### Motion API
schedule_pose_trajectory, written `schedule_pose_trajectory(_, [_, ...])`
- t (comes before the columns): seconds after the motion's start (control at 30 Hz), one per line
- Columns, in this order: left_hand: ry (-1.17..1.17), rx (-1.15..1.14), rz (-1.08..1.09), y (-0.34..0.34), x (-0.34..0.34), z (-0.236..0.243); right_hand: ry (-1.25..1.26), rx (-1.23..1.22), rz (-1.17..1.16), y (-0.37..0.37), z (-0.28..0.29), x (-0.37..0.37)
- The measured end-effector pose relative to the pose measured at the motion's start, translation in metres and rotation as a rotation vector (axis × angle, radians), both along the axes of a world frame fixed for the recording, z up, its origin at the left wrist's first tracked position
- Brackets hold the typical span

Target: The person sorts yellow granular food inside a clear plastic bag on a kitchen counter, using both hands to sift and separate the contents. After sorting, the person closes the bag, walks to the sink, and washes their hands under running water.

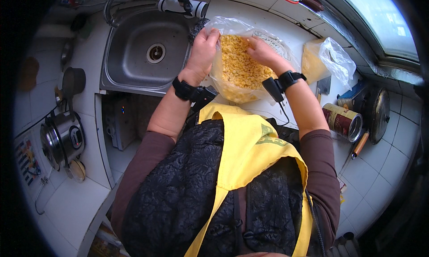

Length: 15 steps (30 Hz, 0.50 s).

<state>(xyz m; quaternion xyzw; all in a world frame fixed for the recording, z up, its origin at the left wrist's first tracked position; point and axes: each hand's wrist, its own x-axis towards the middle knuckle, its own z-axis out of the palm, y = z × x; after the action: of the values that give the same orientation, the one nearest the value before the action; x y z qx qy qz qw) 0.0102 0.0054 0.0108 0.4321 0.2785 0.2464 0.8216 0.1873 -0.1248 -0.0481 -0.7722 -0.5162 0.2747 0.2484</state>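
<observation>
A clear plastic bag [230, 94] on the counter holds yellow crumbly food [239, 67]. My left hand [203, 51] pinches the bag's upper left edge. My right hand [263, 53] is at the right of the opening, over the food, with fingers curled; what is between them is unclear. Just right of it lies a second clear bag [337, 62] with pale yellow contents.
A steel sink [134, 33] with a tap [178, 6] is at upper left. A dark pan [73, 82] and a steel cooker [60, 138] stand at left. A tin [339, 120], a lid [377, 114] and a wooden-handled utensil [359, 145] are at right, below a window [375, 20].
</observation>
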Motion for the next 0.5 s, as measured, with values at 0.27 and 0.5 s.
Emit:
schedule_pose_trajectory(0.27, [0.01, 0.09, -0.036, -0.001, 0.006, -0.011, 0.036, -0.289, -0.113, 0.033, 0.004, 0.0])
schedule_pose_trajectory(0.5, [-0.005, 0.03, 0.022, 0.008, 0.002, -0.011, 0.316, -0.411, -0.15, 0.031, 0.012, -0.004])
